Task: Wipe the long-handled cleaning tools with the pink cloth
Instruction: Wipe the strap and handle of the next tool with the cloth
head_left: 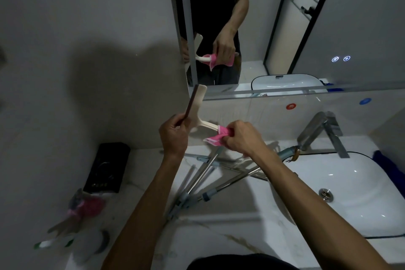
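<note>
The left hand (pixel 173 132) pinches the blade end of a cream squeegee (pixel 198 121), held up over the counter (pixel 230 237) left of the sink (pixel 350 182). Its handle runs rightward and slightly nearer, into the pink cloth (pixel 217 136), which the right hand (pixel 242 136) grips wrapped around it. Likely the cloth slides along that axis. More tools (pixel 210 180) lie below.

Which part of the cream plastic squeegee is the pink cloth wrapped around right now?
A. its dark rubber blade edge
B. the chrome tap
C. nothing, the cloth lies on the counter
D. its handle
D: the right hand pinches the pink cloth around the cream plastic squeegee handle, while the left hand grips the blade end.
</note>
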The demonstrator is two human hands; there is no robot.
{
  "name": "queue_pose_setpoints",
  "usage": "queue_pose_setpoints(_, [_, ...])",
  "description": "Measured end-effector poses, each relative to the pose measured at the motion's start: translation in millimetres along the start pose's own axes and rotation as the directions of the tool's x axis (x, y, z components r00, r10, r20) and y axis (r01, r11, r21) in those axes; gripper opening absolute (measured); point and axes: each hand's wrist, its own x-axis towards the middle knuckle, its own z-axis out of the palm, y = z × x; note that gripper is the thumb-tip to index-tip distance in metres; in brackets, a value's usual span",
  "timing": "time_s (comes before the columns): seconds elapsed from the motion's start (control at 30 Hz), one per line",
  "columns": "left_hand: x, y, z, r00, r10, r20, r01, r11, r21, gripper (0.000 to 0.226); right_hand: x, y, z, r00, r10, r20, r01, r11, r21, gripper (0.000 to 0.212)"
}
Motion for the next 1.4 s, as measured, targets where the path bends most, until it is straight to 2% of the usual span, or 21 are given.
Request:
queue_pose_setpoints(0.1, [2, -1, -2, 0.995, 0.099, -0.014, -0.097, 0.991, 0.096, 0.017, -1, -8, 0, 0.998, -0.034, -0.055, 0.033, 0.999, -0.012, 0.013])
queue_pose_setpoints(0.2, [11, -7, -9, 0.99, -0.013, -0.137, 0.037, 0.983, 0.178, 0.058, -1, -15, 3, 0.987, -0.07, -0.147, 0.063, 0.996, -0.055, 0.012])
queue_pose_setpoints(0.23, [13, -5, -11, 0.984, -0.032, -0.177, 0.066, 0.979, 0.194, 0.064, -2, -17, 4, 0.983, -0.076, -0.17, 0.064, 0.995, -0.074, 0.012])
queue_pose_setpoints(0.3, [11, 0, -12, 0.982, 0.037, -0.185, -0.001, 0.982, 0.191, 0.052, -1, -19, 4, 0.977, -0.08, -0.196, 0.06, 0.993, -0.104, 0.007])
queue_pose_setpoints(0.37, [7, 10, -13, 0.989, 0.085, -0.119, -0.074, 0.993, 0.095, 0.043, 0, -17, 3, 0.977, -0.078, -0.198, 0.048, 0.988, -0.149, 0.009])
queue_pose_setpoints(0.43, [6, 16, -16, 0.999, 0.0, -0.054, -0.003, 0.998, -0.057, 0.05, -1, -14, 1, 0.98, -0.082, -0.181, 0.048, 0.982, -0.184, 0.01])
queue_pose_setpoints(0.47, [7, 19, -19, 0.998, -0.051, 0.033, 0.055, 0.991, -0.125, 0.048, -1, -12, 1, 0.981, -0.091, -0.17, 0.057, 0.979, -0.194, 0.01])
queue_pose_setpoints(0.5, [9, 23, -24, 0.98, -0.084, 0.182, 0.113, 0.981, -0.158, 0.041, -1, -10, 1, 0.982, -0.097, -0.165, 0.062, 0.977, -0.202, 0.011])
queue_pose_setpoints(0.53, [12, 26, -30, 0.922, -0.103, 0.373, 0.17, 0.974, -0.153, 0.032, -1, -7, 1, 0.981, -0.098, -0.169, 0.063, 0.977, -0.203, 0.012])
queue_pose_setpoints(0.6, [17, 27, -37, 0.724, -0.175, 0.667, 0.256, 0.966, -0.024, 0.027, -1, -2, 2, 0.977, -0.086, -0.193, 0.041, 0.973, -0.226, 0.016])
queue_pose_setpoints(0.63, [17, 23, -37, 0.649, -0.225, 0.727, 0.257, 0.964, 0.069, 0.028, -1, 0, 3, 0.978, -0.074, -0.195, 0.021, 0.965, -0.261, 0.019])
queue_pose_setpoints(0.67, [15, 19, -33, 0.618, -0.264, 0.741, 0.227, 0.962, 0.153, 0.029, -1, 2, 4, 0.977, -0.071, -0.2, 0.008, 0.954, -0.299, 0.022])
queue_pose_setpoints(0.77, [4, 5, -12, 0.65, -0.239, 0.721, -0.011, 0.946, 0.324, 0.019, -1, 3, 9, 0.97, -0.121, -0.209, 0.054, 0.953, -0.299, 0.024])
queue_pose_setpoints(0.83, [-6, 3, 2, 0.562, -0.235, 0.793, -0.177, 0.903, 0.392, 0.013, -1, 1, 12, 0.961, -0.174, -0.216, 0.107, 0.952, -0.288, 0.019])
queue_pose_setpoints(0.9, [-12, 3, 9, 0.511, -0.266, 0.817, -0.215, 0.881, 0.422, 0.016, 1, 4, 14, 0.933, -0.24, -0.27, 0.153, 0.94, -0.306, 0.019])
queue_pose_setpoints(1.0, [-12, 5, 14, 0.562, -0.276, 0.78, -0.124, 0.904, 0.41, 0.013, 3, 14, 15, 0.875, -0.319, -0.363, 0.228, 0.935, -0.272, 0.022])
queue_pose_setpoints(1.07, [-14, 6, 19, 0.624, -0.242, 0.743, -0.099, 0.919, 0.382, 0.016, 3, 20, 18, 0.852, -0.286, -0.439, 0.201, 0.952, -0.229, 0.041])
queue_pose_setpoints(1.17, [-19, 11, 30, 0.716, -0.191, 0.671, -0.054, 0.944, 0.326, 0.004, 1, 20, 21, 0.76, -0.251, -0.6, 0.176, 0.967, -0.182, 0.047])
queue_pose_setpoints(1.23, [-23, 14, 37, 0.746, -0.178, 0.642, -0.016, 0.959, 0.284, 0.012, 2, 22, 20, 0.707, -0.245, -0.664, 0.2, 0.969, -0.145, 0.045])
queue_pose_setpoints(1.3, [-25, 15, 42, 0.763, -0.161, 0.625, -0.011, 0.965, 0.261, 0.01, 2, 23, 14, 0.667, -0.24, -0.705, 0.263, 0.962, -0.078, 0.034])
queue_pose_setpoints(1.4, [-28, 14, 45, 0.802, -0.14, 0.581, -0.016, 0.967, 0.255, 0.006, 2, 23, 9, 0.674, -0.229, -0.702, 0.311, 0.95, -0.012, 0.017])
